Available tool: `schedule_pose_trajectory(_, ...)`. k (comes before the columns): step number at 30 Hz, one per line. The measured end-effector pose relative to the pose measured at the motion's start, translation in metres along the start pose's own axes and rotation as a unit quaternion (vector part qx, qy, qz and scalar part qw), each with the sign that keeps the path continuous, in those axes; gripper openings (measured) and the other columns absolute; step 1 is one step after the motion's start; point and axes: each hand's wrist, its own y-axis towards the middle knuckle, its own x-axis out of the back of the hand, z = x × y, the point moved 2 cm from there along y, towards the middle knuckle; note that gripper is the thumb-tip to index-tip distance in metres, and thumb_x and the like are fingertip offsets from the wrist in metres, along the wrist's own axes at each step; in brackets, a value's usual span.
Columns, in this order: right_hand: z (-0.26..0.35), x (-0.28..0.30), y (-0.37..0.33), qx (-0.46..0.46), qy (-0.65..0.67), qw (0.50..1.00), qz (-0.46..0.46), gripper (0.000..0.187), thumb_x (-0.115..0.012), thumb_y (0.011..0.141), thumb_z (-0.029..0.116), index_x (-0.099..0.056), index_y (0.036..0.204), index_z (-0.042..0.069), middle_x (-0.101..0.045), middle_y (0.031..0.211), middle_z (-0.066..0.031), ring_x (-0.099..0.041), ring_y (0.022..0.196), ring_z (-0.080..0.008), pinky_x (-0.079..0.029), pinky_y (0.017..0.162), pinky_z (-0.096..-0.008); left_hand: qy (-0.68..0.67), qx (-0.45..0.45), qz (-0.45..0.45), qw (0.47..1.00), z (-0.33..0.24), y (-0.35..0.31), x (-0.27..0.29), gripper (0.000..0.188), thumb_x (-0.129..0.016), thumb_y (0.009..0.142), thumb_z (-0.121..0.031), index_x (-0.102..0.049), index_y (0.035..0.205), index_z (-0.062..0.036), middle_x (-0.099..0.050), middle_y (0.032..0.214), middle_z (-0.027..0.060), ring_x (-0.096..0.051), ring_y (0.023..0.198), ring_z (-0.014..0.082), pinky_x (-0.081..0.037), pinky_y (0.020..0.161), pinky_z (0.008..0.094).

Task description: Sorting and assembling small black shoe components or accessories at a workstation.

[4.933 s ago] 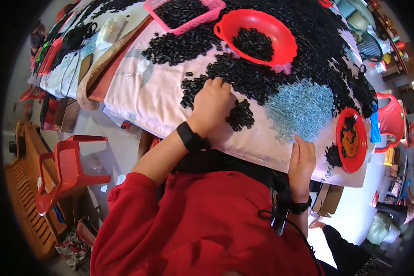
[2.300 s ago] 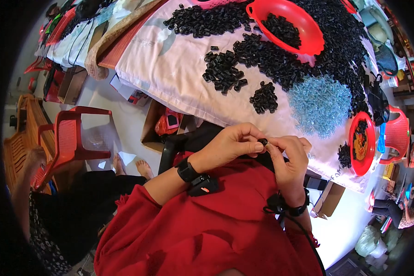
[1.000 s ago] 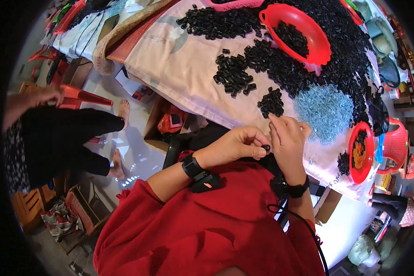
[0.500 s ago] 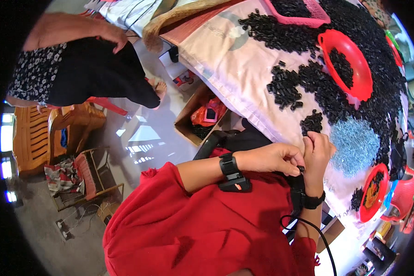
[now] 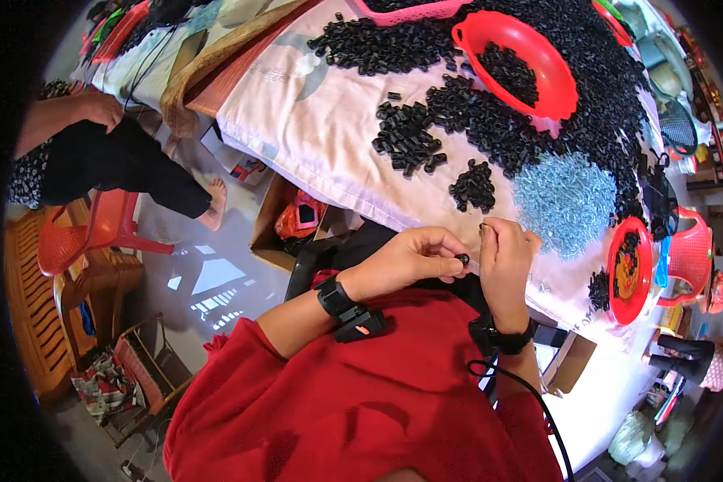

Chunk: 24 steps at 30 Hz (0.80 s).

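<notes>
My left hand (image 5: 414,261) is closed in a pinch on a small black plastic piece (image 5: 462,259), held in front of my red shirt near the table edge. Just right of it, my right hand (image 5: 506,261) is raised with thumb and forefinger pinched together. A tiny dark bit shows at those fingertips, too small to name. Beyond the hands, a little heap of black pieces (image 5: 473,186) lies on the pale cloth (image 5: 297,128). Next to it spreads a mound of clear bluish small parts (image 5: 566,205). Black straps circle both my wrists.
A red oval basket (image 5: 558,84) with black pieces sits amid a broad spread of them. A round red tray (image 5: 622,301) lies at the right, near a red chair (image 5: 691,261). Left of the table are an open cardboard box (image 5: 269,233) and a seated person's leg (image 5: 157,169).
The view has shifted, so the table sits further left and higher. My hands have moved apart slightly. The black piece stays in my left fingers, and my right fingertips have drawn back from the little heap.
</notes>
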Motion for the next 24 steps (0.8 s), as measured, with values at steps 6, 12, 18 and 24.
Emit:
schedule_pose_trajectory(6,0.019,0.033,0.001,-0.079,0.193,0.978,0.018,0.011,-0.067,0.091,0.005,-0.068,0.102,0.006,-0.065,0.091,-0.0066,-0.060,0.082,-0.0199,-0.039,0.085,-0.0339,0.031,-0.014,-0.025,0.999,0.002,-0.002,0.004,0.023,-0.067,0.099,-0.009,-0.064,0.121,-0.0025,-0.071,0.112,0.0074,-0.068,0.104,0.0141,-0.056,0.091,0.0303)
schedule_pose_trajectory(12,0.031,0.051,0.000,-0.072,0.223,0.972,0.000,0.011,-0.067,0.095,0.007,-0.070,0.106,0.006,-0.066,0.091,-0.0061,-0.058,0.080,-0.0208,-0.040,0.084,-0.0326,0.027,-0.010,-0.041,0.999,-0.006,-0.001,-0.009,0.021,-0.068,0.098,-0.008,-0.064,0.118,-0.0029,-0.071,0.111,0.0056,-0.067,0.103,0.0125,-0.055,0.091,0.0283)
schedule_pose_trajectory(18,0.033,0.067,-0.005,-0.132,0.287,0.949,-0.020,0.013,-0.066,0.096,0.007,-0.071,0.109,0.005,-0.067,0.091,-0.0058,-0.060,0.086,-0.0213,-0.040,0.086,-0.0326,0.102,-0.037,-0.045,0.993,-0.026,-0.002,-0.028,0.022,-0.069,0.098,-0.008,-0.065,0.118,-0.0031,-0.070,0.111,0.0024,-0.064,0.100,0.0075,-0.052,0.089,0.0244)
schedule_pose_trajectory(24,0.035,0.077,-0.004,-0.069,0.197,0.977,-0.048,0.015,-0.064,0.097,0.007,-0.071,0.109,0.002,-0.065,0.096,-0.0086,-0.058,0.095,-0.0237,-0.043,0.089,-0.0353,0.086,-0.016,-0.017,0.996,-0.032,0.006,-0.038,0.024,-0.069,0.098,-0.009,-0.065,0.120,-0.0033,-0.069,0.113,0.0022,-0.064,0.100,0.0075,-0.052,0.089,0.0241)
